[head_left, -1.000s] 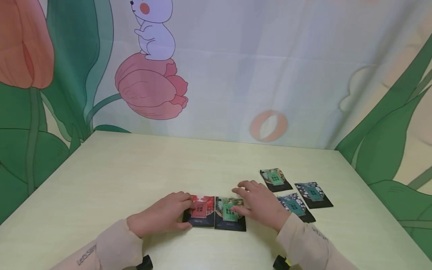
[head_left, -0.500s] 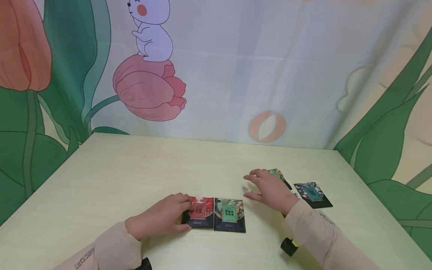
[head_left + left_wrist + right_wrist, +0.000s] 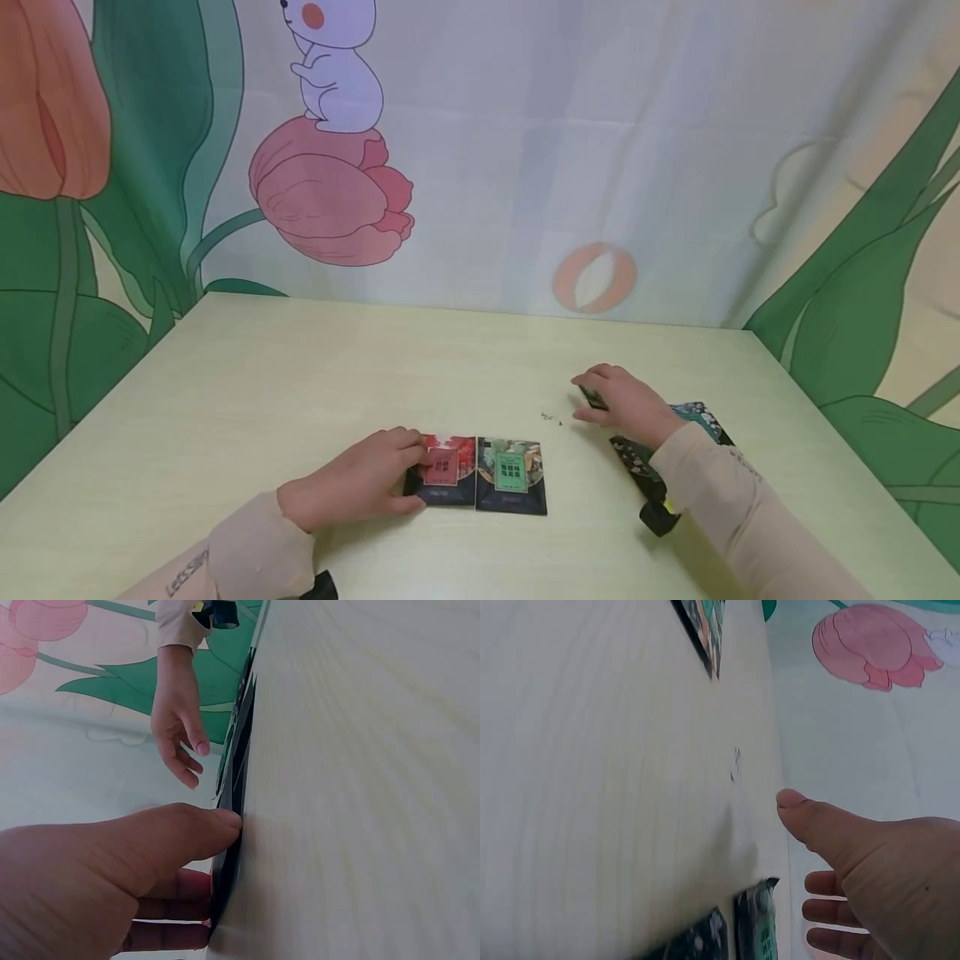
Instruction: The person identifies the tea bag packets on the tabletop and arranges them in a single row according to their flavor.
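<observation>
My left hand [image 3: 352, 483] rests at the left edge of a flat red-and-dark sachet [image 3: 459, 487], with its thumb and fingers touching it in the left wrist view. Right beside that lies a sachet with a green label [image 3: 511, 477], the two edge to edge. Above the table at the right my right hand [image 3: 628, 408] hovers, thumb apart from the loosely bent fingers and nothing between them. Under it a dark sachet [image 3: 592, 398] shows only in part. A flower-patterned sachet [image 3: 633, 462] lies below my right wrist, partly covered by the sleeve.
Another flower-patterned sachet [image 3: 701, 412] lies at the right, half hidden by the forearm. Small dark specks [image 3: 551, 417] mark the pale table [image 3: 360, 358] between the two groups. A printed curtain [image 3: 480, 192] hangs behind the table's far edge.
My right hand has left the green-labelled sachet and moved right and away from me, over the loose sachets. The left hand stays on the red sachet.
</observation>
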Demonstrator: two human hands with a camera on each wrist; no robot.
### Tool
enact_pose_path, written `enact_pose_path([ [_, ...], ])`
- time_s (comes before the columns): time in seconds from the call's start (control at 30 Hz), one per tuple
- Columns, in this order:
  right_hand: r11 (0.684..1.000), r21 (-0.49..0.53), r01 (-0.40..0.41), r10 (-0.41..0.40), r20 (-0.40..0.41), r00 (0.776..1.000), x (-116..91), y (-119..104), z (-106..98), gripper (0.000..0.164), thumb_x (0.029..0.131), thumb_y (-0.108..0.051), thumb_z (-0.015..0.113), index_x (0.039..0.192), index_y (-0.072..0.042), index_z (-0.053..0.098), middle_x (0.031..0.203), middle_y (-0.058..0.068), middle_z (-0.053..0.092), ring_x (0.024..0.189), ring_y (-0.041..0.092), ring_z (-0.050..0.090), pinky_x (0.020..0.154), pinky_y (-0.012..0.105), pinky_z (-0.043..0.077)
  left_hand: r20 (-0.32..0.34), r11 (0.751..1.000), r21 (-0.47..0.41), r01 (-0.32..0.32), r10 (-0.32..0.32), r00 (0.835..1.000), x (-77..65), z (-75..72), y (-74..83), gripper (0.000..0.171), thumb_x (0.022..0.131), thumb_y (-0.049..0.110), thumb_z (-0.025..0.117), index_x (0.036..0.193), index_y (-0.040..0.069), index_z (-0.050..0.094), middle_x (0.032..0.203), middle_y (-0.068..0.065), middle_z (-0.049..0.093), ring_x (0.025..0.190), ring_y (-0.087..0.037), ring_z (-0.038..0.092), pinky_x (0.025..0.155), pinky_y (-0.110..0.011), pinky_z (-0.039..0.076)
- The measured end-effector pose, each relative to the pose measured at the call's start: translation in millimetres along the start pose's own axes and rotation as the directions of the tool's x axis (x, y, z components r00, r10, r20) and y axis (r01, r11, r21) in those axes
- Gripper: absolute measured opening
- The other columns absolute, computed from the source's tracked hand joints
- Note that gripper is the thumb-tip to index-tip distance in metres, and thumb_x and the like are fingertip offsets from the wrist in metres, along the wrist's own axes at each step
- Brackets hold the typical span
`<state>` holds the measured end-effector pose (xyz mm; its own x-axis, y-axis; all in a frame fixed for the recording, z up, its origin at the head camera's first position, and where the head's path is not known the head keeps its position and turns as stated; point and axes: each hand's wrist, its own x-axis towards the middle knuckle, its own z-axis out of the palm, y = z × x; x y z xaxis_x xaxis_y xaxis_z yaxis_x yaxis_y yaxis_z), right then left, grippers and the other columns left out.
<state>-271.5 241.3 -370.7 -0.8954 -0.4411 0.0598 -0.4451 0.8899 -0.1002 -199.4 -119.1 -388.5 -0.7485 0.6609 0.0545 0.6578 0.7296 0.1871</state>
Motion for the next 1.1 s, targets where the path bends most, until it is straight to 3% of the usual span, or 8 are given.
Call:
enact_pose_path([
  [0.4,0.992,0.033,-0.124,0.121,0.078,0.990,1.3,26.2,2.5,0.057,0.091,-0.038,0.063,0.137,-0.006,0.051,0.138,0.023,0.049,0.126,0.042,0.047,0.102,0.057,0.043,-0.011,1.000,0.003,-0.017,0.017,1.000,-0.5,-0.9,0.2,0.046,0.079,0.040,0.076,0.110,0.007,0.067,0.114,-0.002,0.062,0.104,-0.017,0.057,0.096,-0.036,0.050],
  [0.77,0.992,0.074,-0.103,0.094,0.111,0.989,-1.2,41.3,4.1,0.055,0.093,-0.035,0.060,0.138,-0.005,0.049,0.140,0.025,0.046,0.128,0.045,0.044,0.102,0.059,0.041,-0.011,1.000,0.000,-0.019,0.019,1.000,-0.7,-0.5,-0.6,0.045,0.079,0.038,0.076,0.110,0.007,0.067,0.113,-0.003,0.062,0.103,-0.017,0.057,0.095,-0.036,0.051],
  [1.1,0.993,0.044,-0.108,0.101,0.147,0.984,2.3,39.6,5.6,0.057,0.093,-0.034,0.061,0.139,-0.001,0.048,0.141,0.027,0.045,0.129,0.046,0.044,0.103,0.058,0.040,0.000,1.000,-0.015,-0.001,0.001,1.000,-0.9,-1.9,0.6,0.045,0.079,0.038,0.077,0.111,0.008,0.067,0.114,-0.002,0.061,0.104,-0.017,0.056,0.096,-0.035,0.051],
])
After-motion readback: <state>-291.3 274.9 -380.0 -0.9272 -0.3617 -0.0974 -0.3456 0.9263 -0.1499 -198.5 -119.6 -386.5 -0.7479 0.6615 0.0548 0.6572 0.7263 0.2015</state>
